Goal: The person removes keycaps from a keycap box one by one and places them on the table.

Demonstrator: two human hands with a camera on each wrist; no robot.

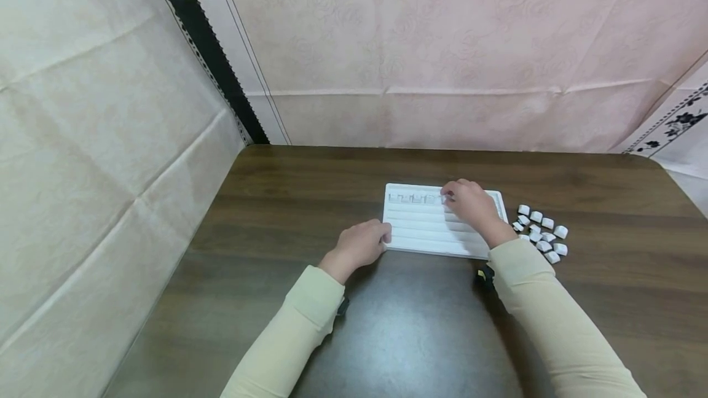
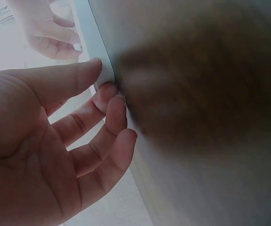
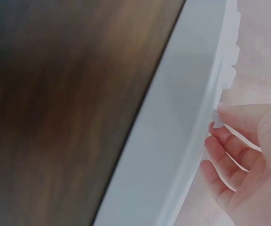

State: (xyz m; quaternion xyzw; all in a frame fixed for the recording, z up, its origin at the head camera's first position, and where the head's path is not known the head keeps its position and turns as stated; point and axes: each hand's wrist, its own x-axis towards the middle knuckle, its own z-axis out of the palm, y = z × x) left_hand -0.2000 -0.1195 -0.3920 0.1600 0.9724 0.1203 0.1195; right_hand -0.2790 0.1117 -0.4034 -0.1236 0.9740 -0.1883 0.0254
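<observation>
A white board [image 1: 426, 226] with raised horizontal ridges lies on the wooden table. Along its far edge runs a row of small white pieces [image 1: 412, 199]. At the board's near left corner, my left hand [image 1: 362, 242] pinches the edge between thumb and fingers; the left wrist view shows the thumb [image 2: 74, 77] on top of that corner. My right hand [image 1: 472, 204] is over the far part of the board, at the right end of the row. Between its thumb and index finger it pinches a small white block [image 3: 217, 121], mostly covered by the fingertips.
Several loose white blocks [image 1: 544, 235] lie in a cluster to the right of the board, close to my right forearm. The brown table [image 1: 276, 220] reaches back to a pale cloth hanging [image 1: 470, 48]. Another cloth [image 1: 110, 158] hangs along the left side.
</observation>
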